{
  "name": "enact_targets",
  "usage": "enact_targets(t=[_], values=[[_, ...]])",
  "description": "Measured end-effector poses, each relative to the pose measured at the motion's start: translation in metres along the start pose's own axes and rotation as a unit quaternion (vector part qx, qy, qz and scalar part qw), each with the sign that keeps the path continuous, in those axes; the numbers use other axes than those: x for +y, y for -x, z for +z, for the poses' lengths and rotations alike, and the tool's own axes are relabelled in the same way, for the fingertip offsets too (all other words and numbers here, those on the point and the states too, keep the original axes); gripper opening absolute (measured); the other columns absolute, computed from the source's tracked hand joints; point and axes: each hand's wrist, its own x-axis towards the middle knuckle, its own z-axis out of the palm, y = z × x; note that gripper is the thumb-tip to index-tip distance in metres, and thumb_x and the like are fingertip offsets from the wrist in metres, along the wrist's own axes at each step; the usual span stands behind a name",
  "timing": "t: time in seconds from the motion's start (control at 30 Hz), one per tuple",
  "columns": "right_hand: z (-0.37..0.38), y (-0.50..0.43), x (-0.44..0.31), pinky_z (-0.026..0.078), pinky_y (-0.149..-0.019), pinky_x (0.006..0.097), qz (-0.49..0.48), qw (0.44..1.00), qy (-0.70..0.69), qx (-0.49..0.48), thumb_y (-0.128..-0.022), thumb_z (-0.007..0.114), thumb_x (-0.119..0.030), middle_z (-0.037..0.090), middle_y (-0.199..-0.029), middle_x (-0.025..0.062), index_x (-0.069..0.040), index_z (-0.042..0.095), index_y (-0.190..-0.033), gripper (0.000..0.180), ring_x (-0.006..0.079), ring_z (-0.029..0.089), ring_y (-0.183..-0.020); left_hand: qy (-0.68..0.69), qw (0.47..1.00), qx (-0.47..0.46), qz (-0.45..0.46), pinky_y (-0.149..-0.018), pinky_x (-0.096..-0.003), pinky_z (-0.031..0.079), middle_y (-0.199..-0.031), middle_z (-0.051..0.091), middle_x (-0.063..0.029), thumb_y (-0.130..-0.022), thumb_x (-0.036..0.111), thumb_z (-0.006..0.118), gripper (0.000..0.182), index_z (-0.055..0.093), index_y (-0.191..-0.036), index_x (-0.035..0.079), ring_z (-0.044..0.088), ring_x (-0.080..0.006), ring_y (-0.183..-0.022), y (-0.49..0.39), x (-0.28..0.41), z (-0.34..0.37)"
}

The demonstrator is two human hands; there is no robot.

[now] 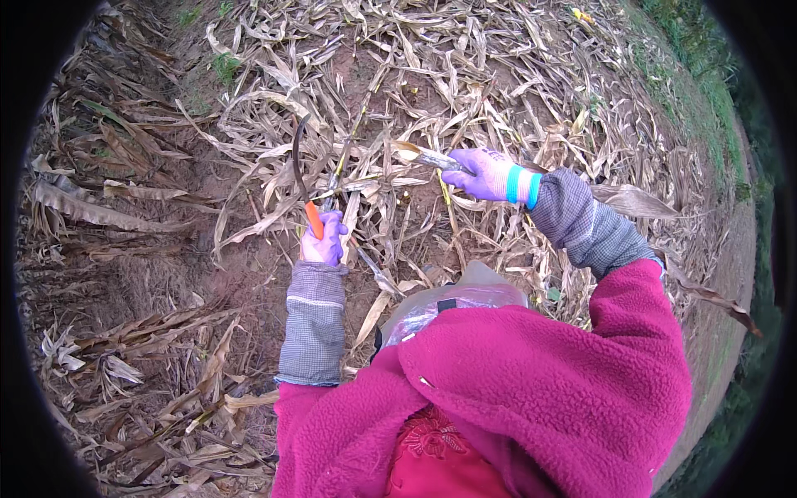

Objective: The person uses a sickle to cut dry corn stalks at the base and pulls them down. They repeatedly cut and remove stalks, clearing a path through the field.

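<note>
My left hand (324, 238), in a purple work glove, grips the orange handle of a sickle (300, 168). Its dark, curved blade points away from me over the dry husks. In my right hand (489, 174), gloved in the same purple with a turquoise cuff, is a dry corn stalk (429, 157). The stalk's pale end sticks out to the left, towards the sickle but apart from it. Dry leaves (635, 200) show beyond my right sleeve; whether they belong to this stalk is unclear. Gloves cover my fingers on both hands.
Cut stalks and dry corn leaves (398, 81) litter the soil ahead. Brown corn plants (106, 205) stand or lean along the left. Green grass (703, 93) borders the right side. A yellow object (582, 15) lies far off. A plastic-covered item (461, 292) is at my front.
</note>
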Motion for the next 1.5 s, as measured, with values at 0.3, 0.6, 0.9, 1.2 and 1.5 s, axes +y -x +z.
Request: enact_targets(t=[0.3, 0.6, 0.9, 1.2, 1.5], values=[[0.065, -0.059, -0.067, 0.050, -0.064, 0.0465, -0.233, 0.959, 0.138, 0.077, -0.077, 0.066, -0.021, 0.065, -0.078, 0.0088, -0.008, 0.057, -0.096, 0.025, 0.0309, 0.067, -0.075, 0.389, 0.920, -0.004, -0.055, -0.038, -0.0180, 0.030, -0.066, 0.051, 0.0042, -0.091, 0.038, 0.060, 0.030, 0.055, -0.092, 0.009, 0.032, -0.0027, -0.043, 0.010, 0.058, 0.085], [0.068, -0.045, -0.003, 0.034, -0.097, 0.0449, -0.176, 0.954, 0.206, 0.128, -0.070, 0.072, -0.025, 0.061, -0.101, 0.0074, -0.015, 0.056, -0.114, 0.048, 0.0255, 0.054, -0.107, 0.527, 0.846, 0.060, -0.052, -0.035, -0.0180, 0.032, -0.067, 0.055, 0.0000, -0.094, 0.029, 0.057, 0.020, 0.053, -0.083, 0.013, 0.037, -0.0019, -0.041, 0.019, 0.080, -0.061], [0.081, -0.078, -0.006, 0.049, -0.076, 0.0395, 0.015, 0.992, -0.069, -0.109, -0.085, 0.061, -0.031, 0.067, -0.088, 0.0111, -0.009, 0.061, -0.110, 0.034, 0.0254, 0.065, -0.083, 0.016, 0.949, 0.280, 0.141, -0.041, -0.0205, 0.036, -0.070, 0.053, -0.0022, -0.092, 0.034, 0.059, 0.029, 0.052, -0.098, 0.006, 0.042, -0.0046, -0.047, 0.032, 0.074, -0.054], [0.062, -0.067, -0.059, 0.049, -0.076, 0.0404, -0.044, 0.967, -0.072, -0.239, -0.082, 0.059, -0.041, 0.066, -0.086, 0.0188, -0.001, 0.064, -0.101, 0.044, 0.0311, 0.063, -0.078, -0.452, 0.887, -0.049, 0.085, -0.056, -0.0405, 0.047, -0.070, 0.062, -0.0156, -0.085, 0.024, 0.064, 0.019, 0.064, -0.091, 0.005, 0.062, -0.0322, -0.063, 0.040, 0.056, 0.027], [-0.060, -0.040, -0.005, 0.043, -0.062, 0.0275, 0.069, 0.896, -0.390, -0.201, -0.093, 0.055, -0.022, 0.058, -0.074, -0.0013, -0.002, 0.064, -0.094, 0.022, 0.0092, 0.052, -0.065, -0.548, 0.789, -0.035, -0.274, -0.084, -0.0411, 0.050, -0.098, 0.068, -0.0141, -0.089, 0.034, 0.057, 0.027, 0.066, -0.108, 0.019, 0.065, -0.0317, -0.094, 0.116, -0.090, -0.151]])
